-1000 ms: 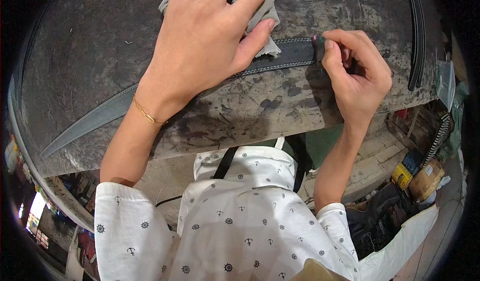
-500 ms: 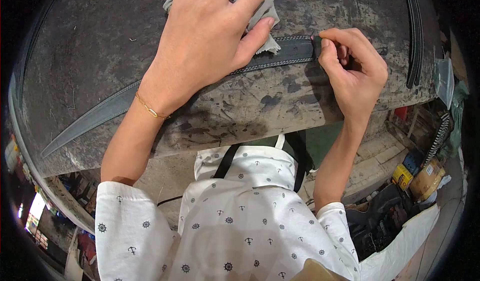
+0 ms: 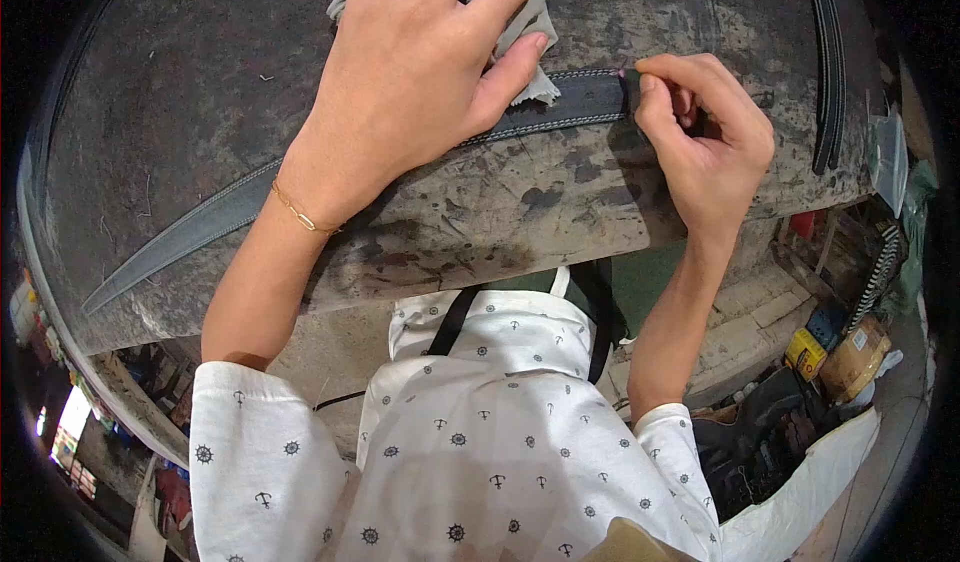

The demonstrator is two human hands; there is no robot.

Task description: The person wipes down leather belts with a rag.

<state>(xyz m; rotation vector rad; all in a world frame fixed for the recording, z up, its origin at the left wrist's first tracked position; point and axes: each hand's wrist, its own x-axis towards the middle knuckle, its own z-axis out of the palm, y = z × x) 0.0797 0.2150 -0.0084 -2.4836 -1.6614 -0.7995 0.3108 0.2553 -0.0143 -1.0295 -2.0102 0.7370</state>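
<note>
While your left hand (image 3: 420,72) lies flat with its fingers spread, pressing a grey cloth (image 3: 525,22) and the belt (image 3: 570,102) against the worn table (image 3: 180,92), your right hand (image 3: 705,142) is curled at the belt's squared end. There your thumb and forefinger are pressed together, pinching that end just to the right of your left thumb. A small pink speck shows at the pinch, too small to identify. The belt, dark with pale stitching along both edges, runs leftward from the pinch under your left palm. It then slants down to its tapered tip near the table's near-left edge. A second dark strap (image 3: 828,62) lies well apart along the table's right side.
</note>
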